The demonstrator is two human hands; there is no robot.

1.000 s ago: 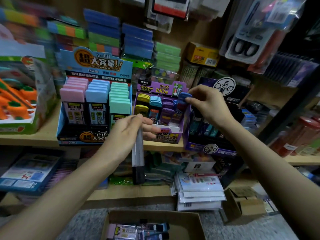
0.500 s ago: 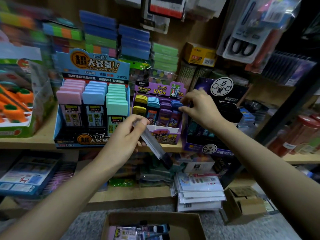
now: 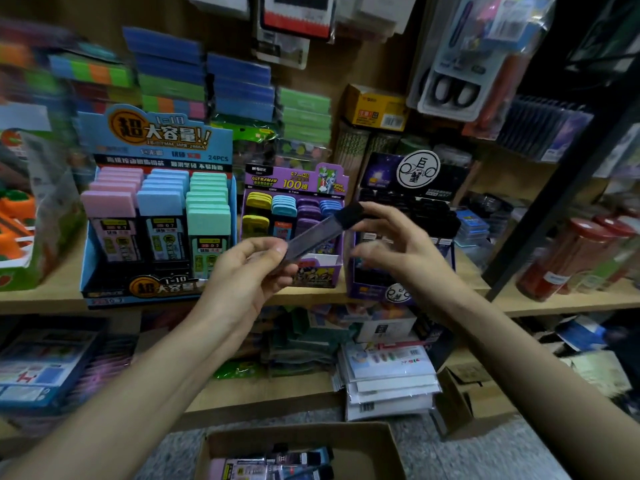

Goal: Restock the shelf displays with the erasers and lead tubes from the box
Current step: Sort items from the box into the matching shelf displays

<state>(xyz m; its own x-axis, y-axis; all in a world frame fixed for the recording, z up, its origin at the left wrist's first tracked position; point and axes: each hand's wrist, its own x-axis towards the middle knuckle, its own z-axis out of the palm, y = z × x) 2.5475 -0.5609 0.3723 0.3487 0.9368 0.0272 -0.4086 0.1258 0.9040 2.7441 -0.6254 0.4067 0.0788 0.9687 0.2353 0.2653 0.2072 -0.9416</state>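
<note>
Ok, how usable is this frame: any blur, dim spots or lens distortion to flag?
Head view: dim overall, darkest at the right by the black upright; motion blur smears the left edge around the carrot packs; print on the blue display is readable; wide-angle distortion bows the shelf; the lead tube in the left hand is slightly soft, the right hand blurred.

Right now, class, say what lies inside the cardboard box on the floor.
Inside the cardboard box lie lead tubes with dark caps and a pink item. The box's near part is cut off by the frame, so whatever is there cannot be seen.
</note>
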